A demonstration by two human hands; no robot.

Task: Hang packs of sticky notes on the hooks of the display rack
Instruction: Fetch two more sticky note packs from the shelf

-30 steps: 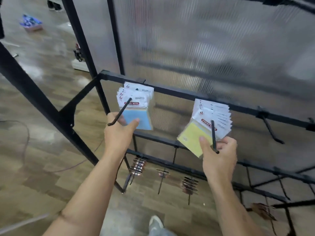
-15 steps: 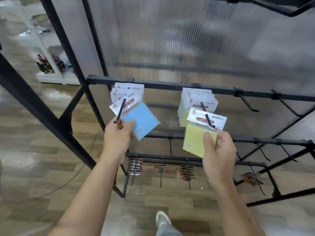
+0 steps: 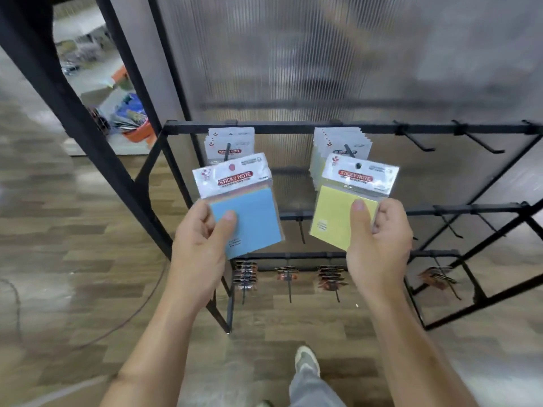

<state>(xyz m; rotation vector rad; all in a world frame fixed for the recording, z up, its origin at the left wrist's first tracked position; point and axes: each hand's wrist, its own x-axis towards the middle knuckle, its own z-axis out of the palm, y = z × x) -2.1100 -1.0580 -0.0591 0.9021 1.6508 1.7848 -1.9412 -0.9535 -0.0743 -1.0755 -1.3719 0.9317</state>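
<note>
Pinching a blue plastic-wrapped sticky-note pack [image 3: 249, 218] in our left hand [image 3: 199, 251] and a yellow plastic-wrapped pack [image 3: 332, 218] in our right hand [image 3: 379, 248], we hold both upright, header holes just below the black wire hooks [image 3: 227, 149].

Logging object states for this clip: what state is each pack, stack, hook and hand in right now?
Blue pack: pinched by left hand, hole free of hook.
Yellow pack: pinched by right hand, whether hooked unclear.
Left stack: hanging on hook.
Right stack: hanging on hook.
Far-right top hooks: bare.
</note>
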